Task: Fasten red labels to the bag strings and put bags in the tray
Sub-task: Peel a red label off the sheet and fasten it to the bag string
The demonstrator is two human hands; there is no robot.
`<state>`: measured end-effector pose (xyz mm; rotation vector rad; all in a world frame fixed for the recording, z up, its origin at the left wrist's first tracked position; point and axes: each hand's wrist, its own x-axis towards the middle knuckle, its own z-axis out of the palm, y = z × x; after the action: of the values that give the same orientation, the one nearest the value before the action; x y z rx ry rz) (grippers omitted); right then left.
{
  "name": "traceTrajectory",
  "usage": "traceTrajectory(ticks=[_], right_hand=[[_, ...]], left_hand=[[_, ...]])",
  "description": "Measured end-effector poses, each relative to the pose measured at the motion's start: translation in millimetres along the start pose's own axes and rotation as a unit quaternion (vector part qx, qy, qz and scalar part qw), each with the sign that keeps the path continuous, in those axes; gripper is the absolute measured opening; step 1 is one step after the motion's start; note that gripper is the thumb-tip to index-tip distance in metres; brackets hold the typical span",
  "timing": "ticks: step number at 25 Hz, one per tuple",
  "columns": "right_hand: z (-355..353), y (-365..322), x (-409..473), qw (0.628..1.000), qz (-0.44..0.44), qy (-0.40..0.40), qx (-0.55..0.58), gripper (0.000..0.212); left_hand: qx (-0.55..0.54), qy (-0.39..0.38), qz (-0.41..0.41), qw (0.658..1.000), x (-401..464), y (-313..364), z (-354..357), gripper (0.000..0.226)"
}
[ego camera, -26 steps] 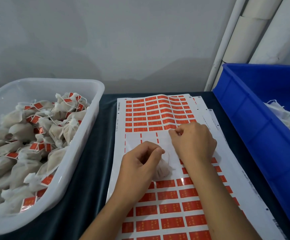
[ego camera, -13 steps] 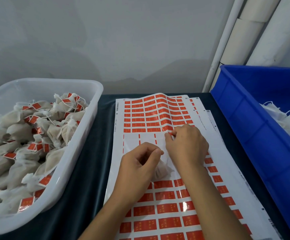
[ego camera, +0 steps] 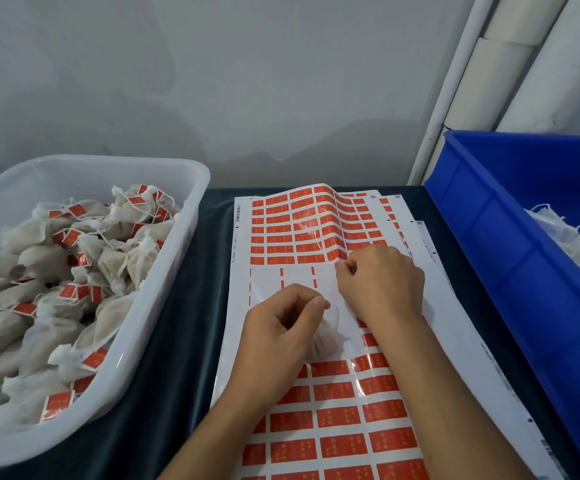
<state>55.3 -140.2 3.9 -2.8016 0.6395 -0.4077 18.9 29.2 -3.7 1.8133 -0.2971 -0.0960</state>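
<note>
A sheet of red labels [ego camera: 316,230] lies on the dark table in front of me, its far part bulging upward. My right hand [ego camera: 382,282] pinches a red label at the sheet's lowest full row, fingertips curled at its left edge. My left hand [ego camera: 281,327] holds a small white bag [ego camera: 326,341] against the bare middle of the sheet, thumb and forefinger pinched together near its string. The white tray [ego camera: 164,292] at the left is heaped with labelled bags [ego camera: 74,271].
A blue crate [ego camera: 510,258] stands at the right with unlabelled white bags [ego camera: 579,237] inside. More label sheets [ego camera: 430,271] lie under the top one. White pipes [ego camera: 461,84] rise at the back right against a grey wall.
My right hand has pulled at the label row, and the far part of the sheet has lifted into a hump. My left hand stays on the bag.
</note>
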Motion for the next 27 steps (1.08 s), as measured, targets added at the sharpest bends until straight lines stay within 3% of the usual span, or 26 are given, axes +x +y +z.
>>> traceTrajectory(ticks=[9,16,27], right_hand=[[3,17,6,0.993,0.031,-0.002,0.116,0.031],[3,13,3,0.999,-0.001,0.001,0.048,0.025],[5,17,1,0.997,-0.018,0.017,0.074,0.02]], left_hand=[[-0.008,-0.004,0.0,1.0,0,0,-1,0.019],[-0.013,-0.002,-0.004,1.0,1,-1,-1,0.019],[-0.007,-0.004,-0.002,1.0,1,-1,-2,0.019]])
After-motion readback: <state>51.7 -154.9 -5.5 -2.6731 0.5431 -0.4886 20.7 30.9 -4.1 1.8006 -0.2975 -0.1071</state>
